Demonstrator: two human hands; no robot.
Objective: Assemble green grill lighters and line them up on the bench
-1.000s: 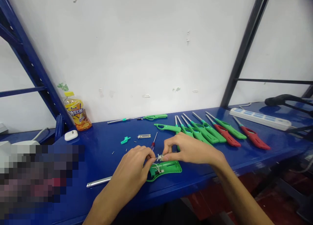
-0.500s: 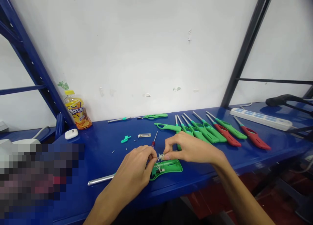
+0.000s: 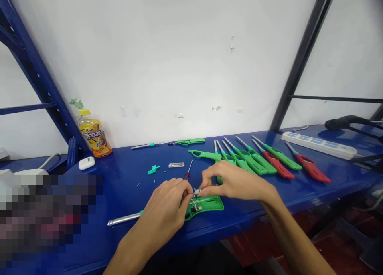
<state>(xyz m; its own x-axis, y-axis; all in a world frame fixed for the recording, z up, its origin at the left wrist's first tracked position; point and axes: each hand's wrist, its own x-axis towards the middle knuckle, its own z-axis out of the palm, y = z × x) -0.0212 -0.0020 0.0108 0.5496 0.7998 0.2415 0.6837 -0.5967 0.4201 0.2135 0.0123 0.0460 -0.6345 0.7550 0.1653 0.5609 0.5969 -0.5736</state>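
Observation:
Over an opened green gas lighter (image 3: 211, 203), my two hands meet fingertip to fingertip. My right hand (image 3: 226, 181) pinches a small pale, partly clear part (image 3: 198, 192) between thumb and forefinger. My left hand (image 3: 170, 201) is closed in a pinch at that part's left end; what its fingertips hold is too small to make out. White wires and a black piece show inside the lighter's shell. Its metal tube (image 3: 124, 219) sticks out left of my left hand, which hides the middle of the lighter. A red-handled screwdriver (image 3: 187, 175) lies just beyond my fingers.
Behind lie a green trigger (image 3: 153, 170), a clear fuel tank (image 3: 176, 165), tiny screws and another opened lighter (image 3: 190, 141). Several green and red lighters (image 3: 251, 161) fan out at right, near a power strip (image 3: 320, 145). A drink bottle (image 3: 95, 135) and white earbud case (image 3: 86, 163) stand left.
Both hands keep their pinch over the lighter, almost still. The lighter's green shell has shifted very slightly to the right.

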